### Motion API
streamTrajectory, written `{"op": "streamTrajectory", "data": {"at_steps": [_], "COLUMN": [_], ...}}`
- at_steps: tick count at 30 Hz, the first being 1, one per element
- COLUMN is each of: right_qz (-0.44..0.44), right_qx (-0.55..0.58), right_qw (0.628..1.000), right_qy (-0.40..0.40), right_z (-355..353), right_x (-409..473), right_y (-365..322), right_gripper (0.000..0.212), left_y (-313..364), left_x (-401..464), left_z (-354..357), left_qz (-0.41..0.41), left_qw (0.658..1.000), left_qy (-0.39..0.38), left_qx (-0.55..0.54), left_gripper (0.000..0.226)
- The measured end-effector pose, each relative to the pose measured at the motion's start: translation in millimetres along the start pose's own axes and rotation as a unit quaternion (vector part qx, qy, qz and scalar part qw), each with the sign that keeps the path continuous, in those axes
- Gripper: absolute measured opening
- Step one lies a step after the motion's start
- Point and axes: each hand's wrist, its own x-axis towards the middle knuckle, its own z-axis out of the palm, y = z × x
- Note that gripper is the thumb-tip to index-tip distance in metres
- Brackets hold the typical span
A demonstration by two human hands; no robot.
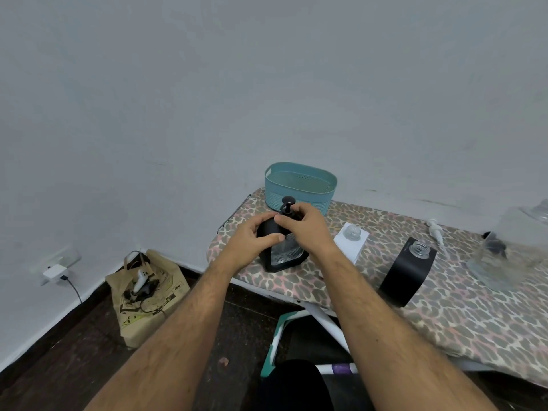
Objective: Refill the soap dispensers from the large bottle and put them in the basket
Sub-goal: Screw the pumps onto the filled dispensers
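While the left hand (252, 235) wraps its curled fingers and thumb around the shoulder of the dispenser (281, 247), the right hand (302, 225) closes its fingertips on the collar of the black pump (287, 204) at the neck, in what appears to be the screwing-on step. That dispenser stands on the ironing board (444, 315), at about 6 o'clock from the teal basket (299, 185) and just beside it; the basket sits at the board's far left end and shows nothing inside from this angle. Its body looks like ribbed clear glass in a black sleeve, so it is judged rigid, fairly heavy once filled, breakable if dropped, and possibly slick where soap has run; the liquid level cannot be read. A hold low around the sleeved body seems safest, since lifting by the pump head would load the thread. Two more dispensers wait with open necks: a white one (351, 241) at 3 o'clock from the held one, and a black one (407, 274) further along at roughly 4 o'clock. A loose white pump (436, 231) lies near the black one. A large clear bottle (516, 247), blurred at the right edge, is probably the refill supply. The padded cover gives a soft, slightly uneven footing, so upright glass may tip there.
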Motion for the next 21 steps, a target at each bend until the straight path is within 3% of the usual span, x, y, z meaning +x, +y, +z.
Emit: {"op": "streamTrajectory", "data": {"at_steps": [4,11,14,21], "right_qz": [-0.011,0.001,-0.003,-0.055], "right_qx": [-0.089,-0.023,-0.062,-0.212], "right_qw": [0.996,0.994,0.994,0.975], "right_qy": [0.016,-0.107,-0.089,0.028], "right_z": [2,-15,-18,-8], "right_x": [0,5,9,2], "right_y": [-4,-12,-7,-10], "right_gripper": [0.032,0.016,0.009,0.032], "left_y": [-4,0,-1,-5], "left_x": [-1,-2,-2,-3], "left_z": [0,1,1,4], "left_qz": [-0.004,-0.009,-0.009,0.008], "left_qw": [1.0,1.0,1.0,1.0], "left_qy": [-0.002,-0.007,-0.008,0.017], "left_qx": [-0.001,-0.024,-0.023,0.012], "left_gripper": [0.053,0.05,0.05,0.051]}}
